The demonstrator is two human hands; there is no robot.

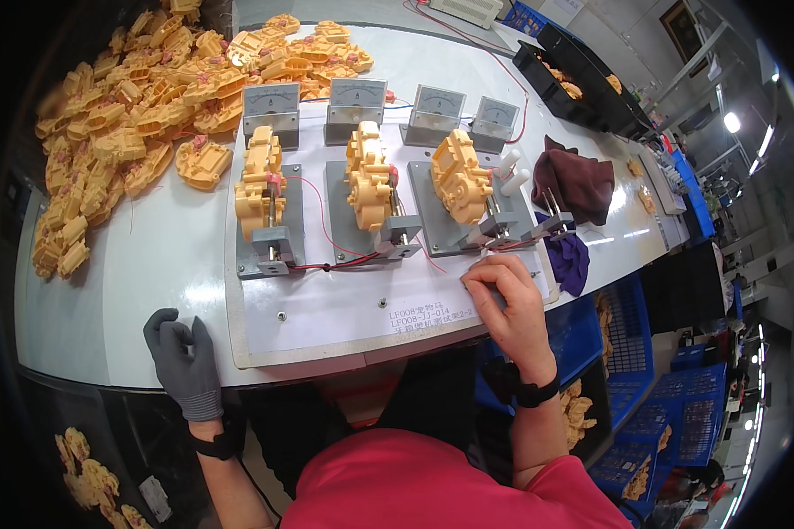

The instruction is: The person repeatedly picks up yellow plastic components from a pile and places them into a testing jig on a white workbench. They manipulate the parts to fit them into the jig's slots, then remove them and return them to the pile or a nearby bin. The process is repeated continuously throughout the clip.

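Observation:
My left hand (183,360), in a grey glove, rests at the table's front edge left of the white board. Its fingers are loosely curled, the thumb stands apart, and nothing shows in it. My bare right hand (509,304) is over the board's right part, just below the right-hand fixture (432,220). Its thumb and fingers are drawn together; whatever they may hold is hidden. Three yellow plastic gearbox housings sit on grey fixtures: a left housing (260,189), a middle housing (369,181) and a right housing (461,181). Thin red wires (319,220) run between the fixtures.
Several analog panel meters (355,97) stand behind the fixtures. A large heap of yellow housings (141,115) covers the far left. Maroon cloth (573,181) and purple cloth (569,263) lie at the right. Blue crates (626,353) and a black bin (582,88) stand beyond.

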